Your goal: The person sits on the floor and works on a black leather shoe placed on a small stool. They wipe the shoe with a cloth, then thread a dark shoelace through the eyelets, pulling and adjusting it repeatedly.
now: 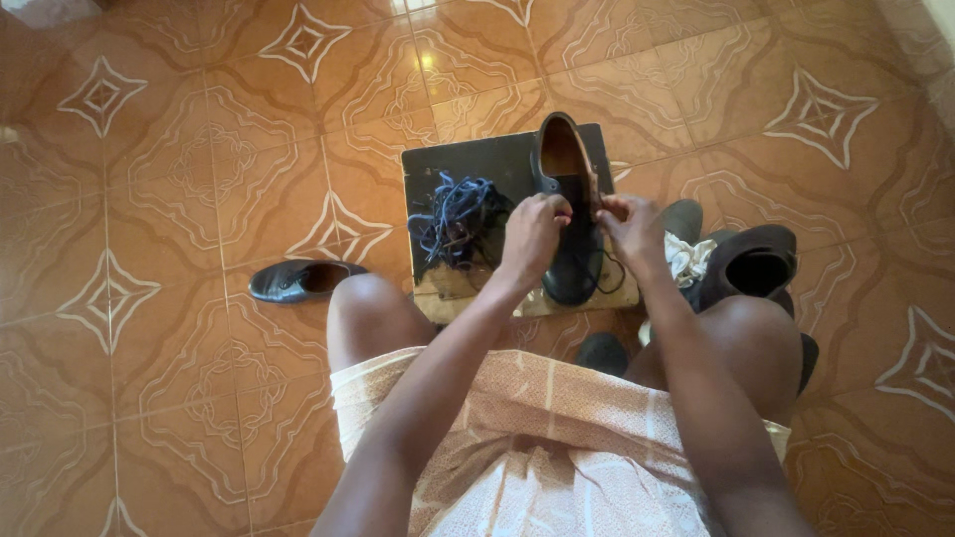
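Note:
A black leather shoe (569,179) stands on a dark board (476,159) on the tiled floor, toe towards me. My left hand (532,237) and my right hand (632,231) both pinch its thin black lace (609,276) at the eyelets over the tongue. A loop of that lace hangs off the shoe's right side. A tangled heap of dark laces (460,221) lies on the board just left of my left hand.
Another black shoe (296,279) lies on the floor at the left. More dark shoes (751,264) and a white cloth (688,259) sit by my right knee (758,338). My left knee (363,308) is in front of the board. Orange patterned tiles (179,179) surround everything.

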